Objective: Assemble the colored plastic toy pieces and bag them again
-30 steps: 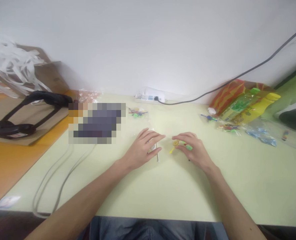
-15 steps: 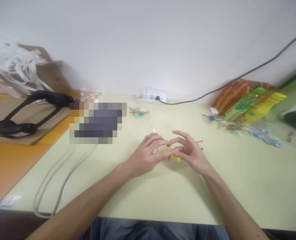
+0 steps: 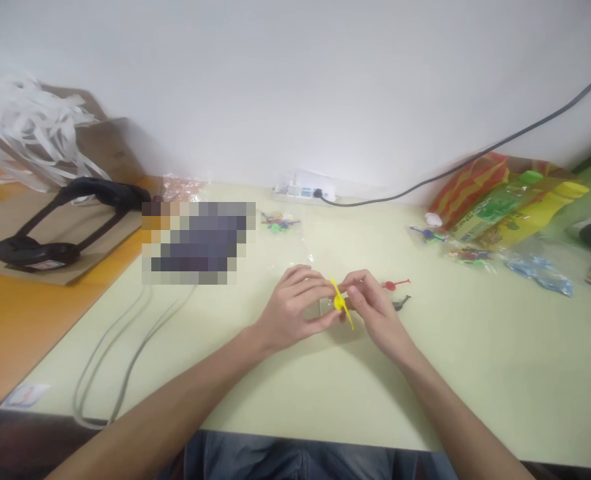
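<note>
A: And there it is, the bright yellow, plastic-looking piece with a round middle [image 3: 339,303], held up between the two hands, over the pale green table [image 3: 375,407]! How should it handle?

B: Light, by the look of it, and fairly stiff, though those slim arms could bend or snap under a hard squeeze. Probably smooth, so it may slip. The round middle seems the best place to take hold.

A: And the grip?

B: The left hand [image 3: 295,307] has it, thumb and forefinger closed about the middle! The right hand [image 3: 378,313] is right beside it, fingertips bunched; whether they pinch it too, there's no telling.

A: Its looks?

B: One vivid colour, a small disc with a thin arm each way, tilted, the lower tip slanting rightward. Finer detail is too small to read.

A: And just beyond the right hand, a red plastic-looking piece with a slim stem [image 3: 390,285] and a slender dark piece [image 3: 403,303] lie near each other.
</note>
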### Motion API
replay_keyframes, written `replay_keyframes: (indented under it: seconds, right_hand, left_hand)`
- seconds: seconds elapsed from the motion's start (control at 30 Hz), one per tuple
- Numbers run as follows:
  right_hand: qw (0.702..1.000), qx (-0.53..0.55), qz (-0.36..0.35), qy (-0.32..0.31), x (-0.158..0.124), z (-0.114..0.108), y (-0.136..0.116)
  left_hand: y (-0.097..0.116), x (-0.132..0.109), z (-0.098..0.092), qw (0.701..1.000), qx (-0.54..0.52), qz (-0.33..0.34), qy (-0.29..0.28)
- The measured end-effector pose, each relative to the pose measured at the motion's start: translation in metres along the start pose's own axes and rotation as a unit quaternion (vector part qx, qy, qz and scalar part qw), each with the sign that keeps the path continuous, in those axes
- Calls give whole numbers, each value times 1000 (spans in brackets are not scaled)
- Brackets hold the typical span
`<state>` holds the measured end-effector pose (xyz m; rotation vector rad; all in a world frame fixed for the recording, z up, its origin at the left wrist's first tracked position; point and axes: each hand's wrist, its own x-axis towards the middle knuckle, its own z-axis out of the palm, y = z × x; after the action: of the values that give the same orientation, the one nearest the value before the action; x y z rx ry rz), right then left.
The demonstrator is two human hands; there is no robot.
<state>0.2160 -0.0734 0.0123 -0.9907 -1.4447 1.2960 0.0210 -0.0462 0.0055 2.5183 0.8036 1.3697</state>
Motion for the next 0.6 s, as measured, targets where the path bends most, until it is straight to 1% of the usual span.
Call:
replay_keyframes:
  seconds: [0.13,0.23,0.33,0.43,0.53,0.6]
  right_hand:
    - [996,-93,-10,-4,0,0,1]
    - [988,-155,-18,-6,0,-1,6]
    - [974,-220,-50,4,-1,-2,13]
    - [943,-315,-106,24,-1,-1,17]
    - [894,-412,-172,45,1,1,18]
    - [867,-454,-197,56,3,3,19]
  left_hand:
    - [-8,-1,-2,999,20,-42,2]
    - [-14,-3,-2,998,28,-47,2]
    - [-15,-3,1,999,25,-47,1]
    - [-11,-2,2,999,17,-51,8]
    - [-7,0,2,998,22,-58,11]
    - [-6,0,2,998,32,-60,12]
